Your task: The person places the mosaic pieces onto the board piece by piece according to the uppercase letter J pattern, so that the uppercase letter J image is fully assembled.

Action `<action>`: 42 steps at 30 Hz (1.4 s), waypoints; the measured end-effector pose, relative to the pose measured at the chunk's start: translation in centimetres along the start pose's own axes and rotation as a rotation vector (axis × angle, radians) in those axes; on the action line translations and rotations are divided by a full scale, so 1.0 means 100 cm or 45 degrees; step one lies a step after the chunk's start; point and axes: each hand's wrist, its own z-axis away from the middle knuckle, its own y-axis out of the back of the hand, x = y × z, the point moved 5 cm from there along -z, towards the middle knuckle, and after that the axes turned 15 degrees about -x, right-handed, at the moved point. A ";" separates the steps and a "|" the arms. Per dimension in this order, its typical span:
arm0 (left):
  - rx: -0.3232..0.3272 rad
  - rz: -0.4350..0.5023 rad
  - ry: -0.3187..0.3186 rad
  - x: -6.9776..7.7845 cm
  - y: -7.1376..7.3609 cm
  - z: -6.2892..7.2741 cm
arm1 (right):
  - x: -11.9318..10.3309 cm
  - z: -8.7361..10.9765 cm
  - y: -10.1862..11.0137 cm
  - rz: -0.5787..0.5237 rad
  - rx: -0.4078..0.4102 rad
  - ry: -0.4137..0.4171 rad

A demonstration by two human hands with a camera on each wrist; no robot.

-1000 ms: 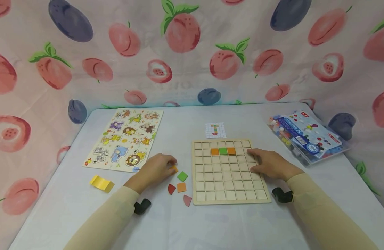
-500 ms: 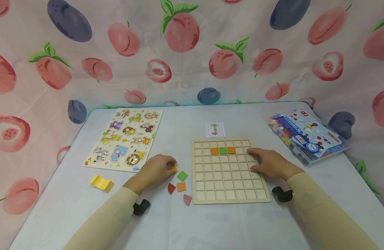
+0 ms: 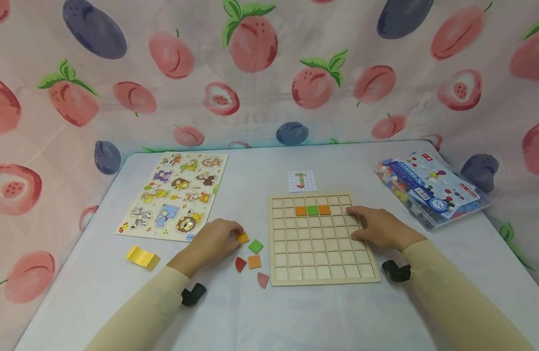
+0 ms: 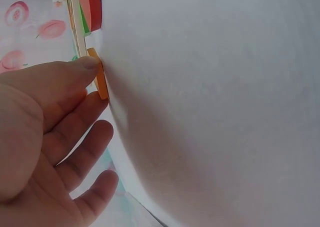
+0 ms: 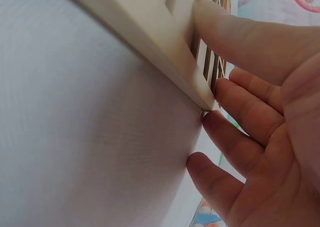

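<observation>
Both hands are low over the bench [image 3: 295, 317]: my left hand [image 3: 213, 242] pinches an orange tile [image 3: 242, 238] between thumb and forefinger, its other fingers apart, and my right hand [image 3: 385, 229] lies spread, resting on the right side of a wooden grid board [image 3: 324, 246]. The orange tile is left of the board, turned askew to its grid; the left wrist view shows it nearly edge-on. My fingers cover part of it, so I cannot make out a longer side. The board lies flat, its near edge straight across in front of me.

The bench top is white, and a fruit-printed cloth [image 3: 260, 102] hangs behind it and at both sides.

At the far left an animal puzzle [image 3: 174, 197] lies flat, its long sides slanting away to the right, with a bent yellow strip [image 3: 142, 257] nearer me. Beside my left hand are a red wedge [image 3: 240, 264], an orange square [image 3: 254, 262], a green square [image 3: 256, 246] between the pinched tile and the board, and a pink wedge [image 3: 263, 280]. A small pattern card [image 3: 302, 181] lies just beyond the board, where three tiles [image 3: 312, 210], orange, green, orange, run side by side. Past my right hand, a clear box [image 3: 431, 187] of coloured pieces lies slantwise.
</observation>
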 end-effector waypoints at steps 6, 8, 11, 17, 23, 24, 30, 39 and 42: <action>0.001 0.010 -0.007 0.000 0.001 0.001 | -0.001 0.001 0.000 -0.006 -0.002 -0.010; 0.000 0.015 -0.005 0.000 0.001 0.001 | -0.002 0.001 0.000 -0.006 -0.002 -0.010; 0.002 0.021 -0.006 0.000 0.002 0.000 | -0.002 0.002 0.000 -0.003 -0.001 -0.008; 0.035 0.042 -0.013 0.001 0.005 -0.001 | -0.002 0.002 0.000 0.004 0.005 -0.005; 0.089 0.006 -0.058 0.008 0.009 -0.004 | -0.002 0.002 0.000 0.019 0.008 0.000; 0.093 0.004 -0.065 0.009 0.010 -0.005 | -0.002 0.002 0.000 0.021 0.007 0.002; 0.061 0.010 -0.091 0.022 0.011 -0.014 | -0.003 0.003 0.002 0.019 0.006 0.006; 0.030 -0.055 -0.174 0.046 0.010 -0.026 | -0.002 0.002 0.002 0.037 0.019 0.011; 0.016 -0.067 -0.201 0.053 0.009 -0.029 | -0.002 0.001 0.002 0.042 0.017 0.010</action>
